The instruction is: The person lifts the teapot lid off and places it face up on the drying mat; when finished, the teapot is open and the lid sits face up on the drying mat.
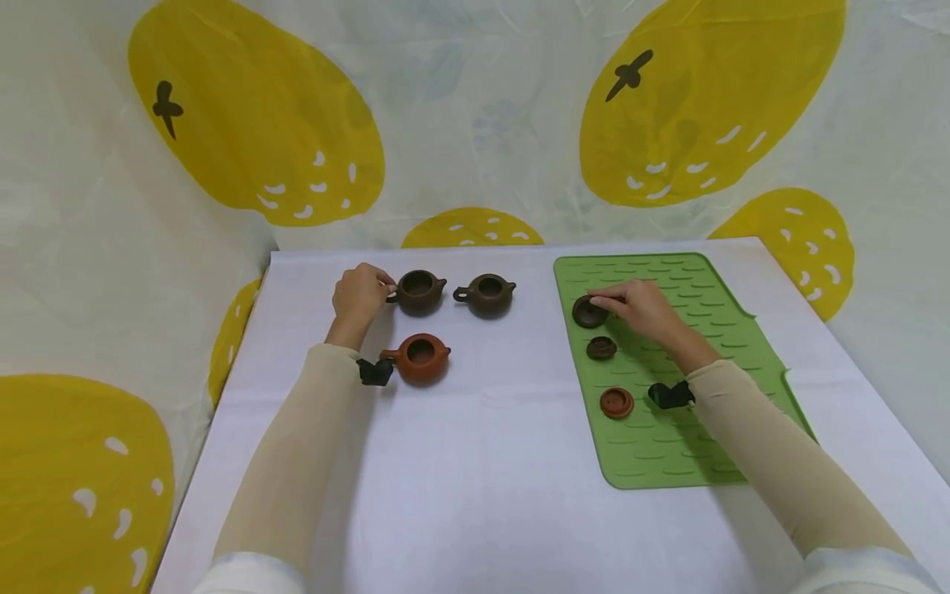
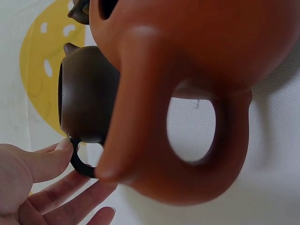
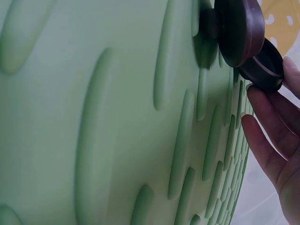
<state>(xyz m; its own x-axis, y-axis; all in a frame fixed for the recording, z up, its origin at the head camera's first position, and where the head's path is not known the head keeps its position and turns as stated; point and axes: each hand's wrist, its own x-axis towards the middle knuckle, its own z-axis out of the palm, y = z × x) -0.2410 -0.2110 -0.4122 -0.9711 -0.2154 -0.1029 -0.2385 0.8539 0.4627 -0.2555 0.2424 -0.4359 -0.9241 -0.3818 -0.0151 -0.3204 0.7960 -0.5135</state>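
Note:
At the back left, my left hand [image 1: 360,293] pinches the handle of a dark brown teapot [image 1: 420,304] without a lid. The left wrist view shows thumb and fingers at that handle [image 2: 80,165]. A second dark brown teapot [image 1: 490,305] stands just right of it, and a reddish-orange teapot [image 1: 421,370] stands nearer; both are lidless. Over on the right, my right hand [image 1: 644,308] holds a dark teapot lid [image 1: 586,315] by its edge, between thumb and fingers. Below it on the green mat lie a smaller dark lid [image 1: 601,348] and a reddish lid [image 1: 617,403].
The green ribbed mat [image 1: 668,462] covers the right part of the white table [image 1: 475,478]. A fabric backdrop [image 1: 475,124] with yellow fruit prints rises behind and beside the table. Each wrist carries a small black camera.

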